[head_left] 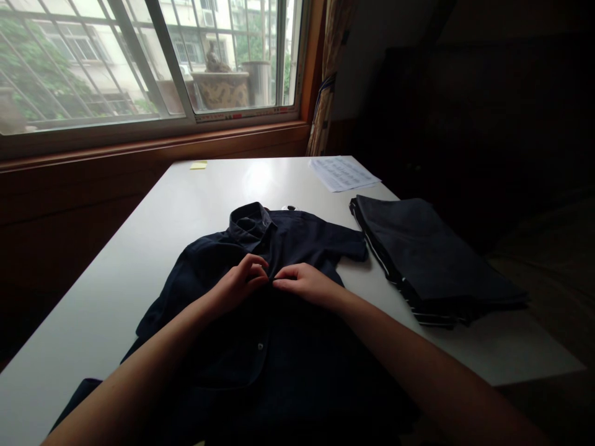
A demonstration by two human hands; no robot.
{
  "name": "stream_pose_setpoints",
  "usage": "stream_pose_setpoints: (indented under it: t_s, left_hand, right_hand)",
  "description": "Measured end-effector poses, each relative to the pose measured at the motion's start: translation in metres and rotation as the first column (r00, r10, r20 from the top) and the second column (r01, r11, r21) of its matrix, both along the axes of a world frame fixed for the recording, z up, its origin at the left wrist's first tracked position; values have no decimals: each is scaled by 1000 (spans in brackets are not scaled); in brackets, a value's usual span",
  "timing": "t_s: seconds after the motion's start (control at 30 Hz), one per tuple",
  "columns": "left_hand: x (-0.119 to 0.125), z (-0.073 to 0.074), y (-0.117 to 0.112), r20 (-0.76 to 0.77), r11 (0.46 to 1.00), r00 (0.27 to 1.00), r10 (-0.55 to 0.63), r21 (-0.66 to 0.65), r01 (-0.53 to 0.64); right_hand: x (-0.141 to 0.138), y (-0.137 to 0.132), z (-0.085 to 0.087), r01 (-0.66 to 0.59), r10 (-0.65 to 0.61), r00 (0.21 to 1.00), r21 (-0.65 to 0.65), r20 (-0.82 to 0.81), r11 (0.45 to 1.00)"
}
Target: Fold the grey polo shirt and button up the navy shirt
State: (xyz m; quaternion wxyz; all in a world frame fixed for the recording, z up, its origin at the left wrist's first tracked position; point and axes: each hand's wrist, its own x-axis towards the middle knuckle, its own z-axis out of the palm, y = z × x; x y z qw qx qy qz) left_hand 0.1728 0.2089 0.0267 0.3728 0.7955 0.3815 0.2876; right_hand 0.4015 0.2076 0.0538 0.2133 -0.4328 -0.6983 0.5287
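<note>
A dark navy short-sleeved shirt (pixel 297 334) lies front up, with its collar (pixel 251 223) pointing away from me. My left hand (pixel 244 279) pinches the front edge of the shirt below the collar, thumb and fingers close together. Just to its right, my right hand (pixel 302 282) pinches the same front edge, and the two sets of fingertips nearly meet. Whatever small part sits between the fingertips is hidden. Lower on the front, a small pale button (pixel 260 347) shows. The shirt's right-side sleeve (pixel 348 243) is spread toward the table's right.
The white table (pixel 153 229) carries a stack of folded dark clothes (pixel 427 248) on the right. Printed papers (pixel 344 173) lie at the far right edge, a yellow sticky note (pixel 198 165) at the far left. A small black-and-white object (pixel 290 208) sits behind the shirt. A barred window is beyond.
</note>
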Motion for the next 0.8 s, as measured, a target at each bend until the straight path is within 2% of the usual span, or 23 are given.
stream_pose_setpoints:
  t_s: [0.1, 0.17, 0.27, 0.33, 0.4, 0.5, 0.6, 0.8]
  left_hand:
    - [0, -1, 1, 62, 999, 998, 12, 31, -14]
    - [0, 0, 1, 123, 993, 991, 53, 94, -65]
    - [-4, 7, -1, 172, 970, 981, 86, 211, -122]
    - [-7, 13, -3, 121, 965, 993, 12, 258, -43]
    - [-9, 17, -5, 20, 958, 995, -100, 271, 91]
    - [-9, 19, -7, -136, 931, 968, -213, 272, 243]
    - [-6, 16, -8, -241, 906, 938, -247, 285, 312]
    - [-2, 15, -11, -338, 887, 908, -249, 296, 353]
  right_hand:
    - [5, 0, -2, 53, -76, 986, -157, -145, 986]
    - [8, 0, -3, 81, -132, 971, -245, -202, 966]
    - [11, 1, -6, 117, -191, 953, -294, -237, 949]
    - [13, 2, -8, 138, -212, 948, -294, -236, 946]
    - [14, 2, -9, 155, -224, 947, -285, -229, 946]
    - [14, 2, -10, 177, -225, 952, -228, -208, 958]
    - [14, 0, -8, 192, -218, 959, -154, -179, 969]
    - [15, -4, -8, 193, -204, 970, -91, -130, 977]
